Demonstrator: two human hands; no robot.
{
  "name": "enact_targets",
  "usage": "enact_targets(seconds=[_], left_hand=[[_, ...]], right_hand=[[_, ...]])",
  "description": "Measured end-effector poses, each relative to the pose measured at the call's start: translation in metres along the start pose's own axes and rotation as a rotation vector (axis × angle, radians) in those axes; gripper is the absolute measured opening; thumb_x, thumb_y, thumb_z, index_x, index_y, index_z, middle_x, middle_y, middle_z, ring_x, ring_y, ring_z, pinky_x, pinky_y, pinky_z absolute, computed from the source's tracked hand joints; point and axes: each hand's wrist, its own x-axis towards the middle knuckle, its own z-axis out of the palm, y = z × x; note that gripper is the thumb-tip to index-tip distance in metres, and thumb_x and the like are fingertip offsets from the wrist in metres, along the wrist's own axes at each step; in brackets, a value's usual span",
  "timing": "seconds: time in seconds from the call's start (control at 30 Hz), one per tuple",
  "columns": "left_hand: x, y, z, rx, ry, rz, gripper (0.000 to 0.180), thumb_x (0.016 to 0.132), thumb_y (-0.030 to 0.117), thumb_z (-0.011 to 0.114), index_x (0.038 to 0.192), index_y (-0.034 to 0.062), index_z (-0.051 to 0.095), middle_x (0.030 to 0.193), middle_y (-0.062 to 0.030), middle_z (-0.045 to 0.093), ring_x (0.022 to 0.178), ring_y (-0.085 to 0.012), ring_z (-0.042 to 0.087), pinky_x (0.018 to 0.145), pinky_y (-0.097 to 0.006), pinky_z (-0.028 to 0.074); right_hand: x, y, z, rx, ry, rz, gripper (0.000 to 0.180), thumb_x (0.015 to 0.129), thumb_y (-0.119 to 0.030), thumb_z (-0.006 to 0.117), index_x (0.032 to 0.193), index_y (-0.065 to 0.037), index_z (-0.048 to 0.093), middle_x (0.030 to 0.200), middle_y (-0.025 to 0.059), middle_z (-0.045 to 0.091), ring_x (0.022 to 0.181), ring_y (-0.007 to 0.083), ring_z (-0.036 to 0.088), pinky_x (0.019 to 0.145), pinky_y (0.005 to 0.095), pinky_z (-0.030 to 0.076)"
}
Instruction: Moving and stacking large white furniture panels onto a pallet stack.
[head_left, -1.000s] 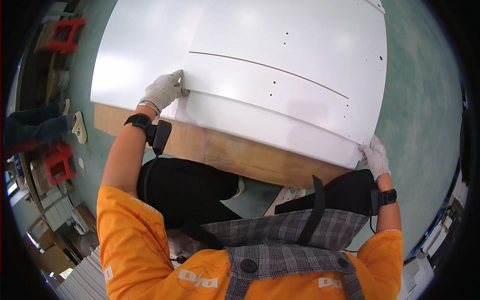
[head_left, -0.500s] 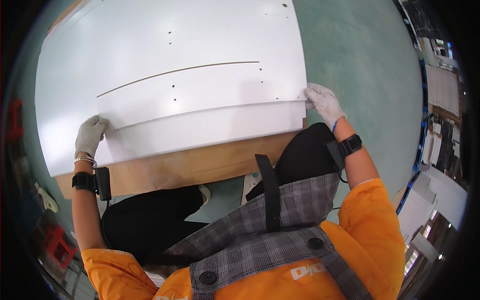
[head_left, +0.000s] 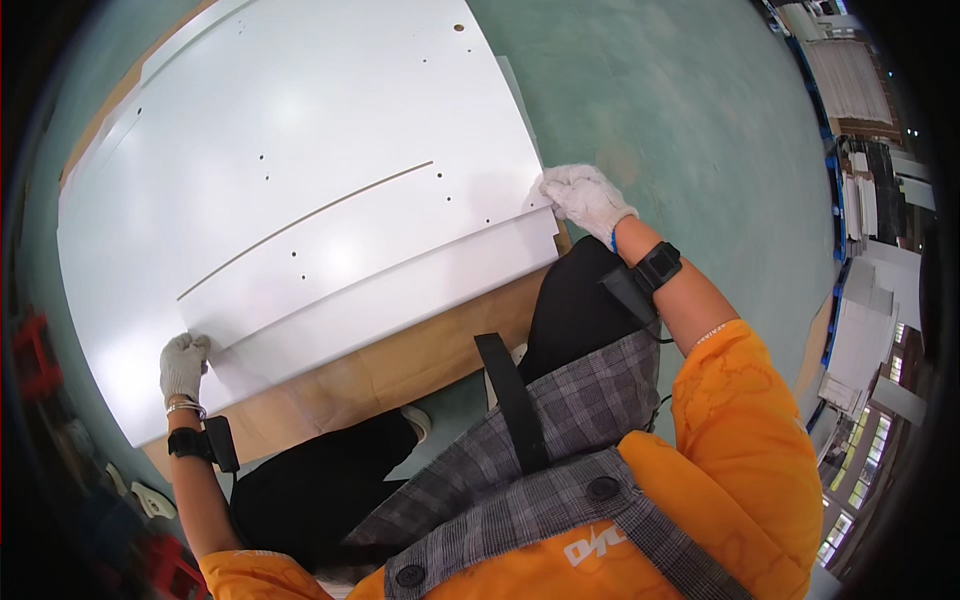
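A large white panel point(head_left: 330, 130) with drilled holes and a long narrow slot lies flat over another white panel point(head_left: 400, 285), whose near strip sticks out toward me. My left hand point(head_left: 184, 366), in a whitish knit glove, has its fingers curled at the upper panel's near left corner. At the near right corner, my gloved right hand point(head_left: 588, 200) grips the same panel, its thumb side by the edge. The undersides of the fingers on both hands are hidden.
Brown cardboard point(head_left: 400, 345) lies beneath the panels and shows along the near edge. Green floor point(head_left: 660, 120) stretches to the right, with stacked boards point(head_left: 850, 80) on blue pallets beyond. Red objects point(head_left: 38, 355) stand at the far left. My legs are close to the near edge.
The view has turned, so the panels look more slanted. A strip of a lower board now shows past the upper panel's far right edge. Both hands keep hold of the near corners.
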Motion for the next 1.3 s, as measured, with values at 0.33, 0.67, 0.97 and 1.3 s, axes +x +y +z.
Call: enact_targets(seconds=[0.33, 0.67, 0.97, 1.3], left_hand=[[-0.016, 0.008, -0.003, -0.023, -0.026, -0.095, 0.022, 0.082, 0.02, 0.07, 0.087, 0.0, 0.062, 0.068, -0.0044, 0.061, 0.057, -0.012, 0.057, 0.052, -0.027, 0.052], [-0.016, 0.007, -0.003, -0.048, -0.084, -0.138, 0.022, 0.083, 0.02, 0.07, 0.079, 0.0017, 0.058, 0.067, -0.0055, 0.059, 0.056, -0.0129, 0.058, 0.053, -0.028, 0.055], [-0.014, 0.007, -0.001, -0.042, -0.076, -0.147, 0.021, 0.084, 0.018, 0.069, 0.077, 0.0021, 0.057, 0.067, -0.0059, 0.059, 0.056, -0.0134, 0.058, 0.051, -0.027, 0.055], [-0.011, 0.003, -0.007, -0.049, -0.122, -0.151, 0.019, 0.082, 0.018, 0.068, 0.086, 0.0018, 0.06, 0.068, -0.0054, 0.059, 0.054, -0.0154, 0.06, 0.05, -0.029, 0.056]], right_hand=[[-0.041, -0.054, -0.011, -0.498, -0.032, -0.066, 0.022, 0.084, -0.018, 0.053, 0.098, -0.01, 0.068, 0.108, 0.0088, 0.066, 0.105, 0.0277, 0.06, 0.09, 0.0378, 0.048], [-0.032, -0.037, -0.013, -0.92, -0.092, -0.307, 0.023, 0.081, -0.022, 0.053, 0.091, -0.01, 0.07, 0.102, 0.0087, 0.067, 0.097, 0.0277, 0.062, 0.085, 0.0366, 0.05], [-0.036, -0.047, -0.014, -0.627, -0.079, -0.106, 0.025, 0.082, -0.024, 0.054, 0.093, -0.009, 0.07, 0.096, 0.0104, 0.067, 0.088, 0.0277, 0.064, 0.08, 0.0366, 0.051], [-0.04, -0.047, -0.01, -0.509, 0.018, -0.03, 0.04, 0.083, -0.042, 0.054, 0.101, -0.008, 0.068, 0.114, 0.0139, 0.064, 0.108, 0.0347, 0.059, 0.091, 0.0442, 0.047]])
